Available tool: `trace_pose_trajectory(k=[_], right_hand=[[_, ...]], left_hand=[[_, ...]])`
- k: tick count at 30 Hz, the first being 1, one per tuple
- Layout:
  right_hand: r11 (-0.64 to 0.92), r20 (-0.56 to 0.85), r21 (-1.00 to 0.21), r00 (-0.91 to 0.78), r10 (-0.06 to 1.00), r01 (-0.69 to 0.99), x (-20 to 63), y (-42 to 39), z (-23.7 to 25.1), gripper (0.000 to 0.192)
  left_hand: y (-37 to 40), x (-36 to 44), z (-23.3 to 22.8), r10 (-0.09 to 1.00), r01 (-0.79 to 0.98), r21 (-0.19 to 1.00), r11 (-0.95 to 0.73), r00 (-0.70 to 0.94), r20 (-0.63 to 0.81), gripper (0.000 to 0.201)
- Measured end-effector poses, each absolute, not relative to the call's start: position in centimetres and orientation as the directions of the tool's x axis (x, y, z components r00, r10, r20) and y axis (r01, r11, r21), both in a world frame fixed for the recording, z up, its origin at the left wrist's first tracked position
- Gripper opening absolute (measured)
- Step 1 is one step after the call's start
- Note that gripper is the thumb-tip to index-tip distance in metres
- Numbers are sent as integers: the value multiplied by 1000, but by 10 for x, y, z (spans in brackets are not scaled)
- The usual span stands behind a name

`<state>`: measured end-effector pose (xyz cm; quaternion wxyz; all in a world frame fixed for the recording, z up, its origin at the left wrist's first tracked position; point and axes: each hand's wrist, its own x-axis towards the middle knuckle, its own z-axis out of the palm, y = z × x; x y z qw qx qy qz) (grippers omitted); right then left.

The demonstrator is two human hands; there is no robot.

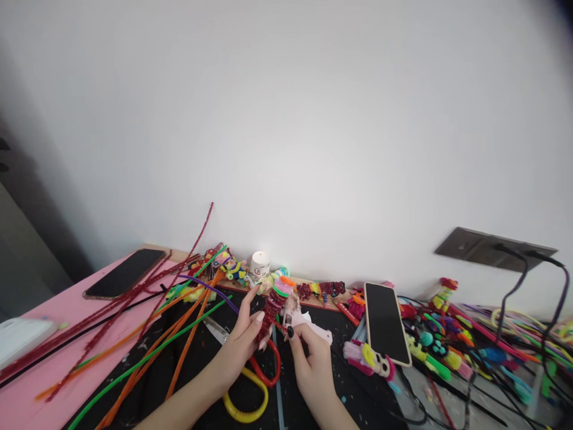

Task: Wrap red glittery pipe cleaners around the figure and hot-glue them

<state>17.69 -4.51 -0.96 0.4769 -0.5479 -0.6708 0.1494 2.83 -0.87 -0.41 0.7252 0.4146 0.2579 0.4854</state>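
Note:
My left hand (239, 346) is closed around a small dark red pipe-cleaner figure (273, 306) with a pink, green and orange top. My right hand (311, 355), its nails dark, pinches a short dark red strand at the figure's lower right side. Just behind the right hand lies a pale pink tool (317, 328), partly covered, that looks like a glue gun. Below the figure are scissors (248, 412) with a yellow handle loop, and a red loop (276, 373) beside it. Part of the blades shows left of my left wrist.
Loose pipe cleaners (183, 352) fan out at left across a pink mat (80, 286) and a black mat. A dark phone (125, 273) lies at left; another phone (387, 322) rests at right by a doll (369, 359). A paper cup (259, 264) stands near the wall. Cables run from an outlet (487, 251).

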Motion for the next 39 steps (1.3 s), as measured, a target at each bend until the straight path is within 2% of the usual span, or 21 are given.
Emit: trace_pose_trajectory(k=[9,27,39], right_hand=[[310,427,-749,70,901,585,179,-43,-13,28],[339,427,-773,45,903,536,177,-43,-12,29],[344,409,-784,14,912,516,174,-44,-16,28]], left_hand=[[-13,26,6,863,-549,728,410,493,-115,75],[-11,18,2,690,-552,506,663,713,-125,61],[-13,15,-4,610,-513,435,740,784,-113,59]])
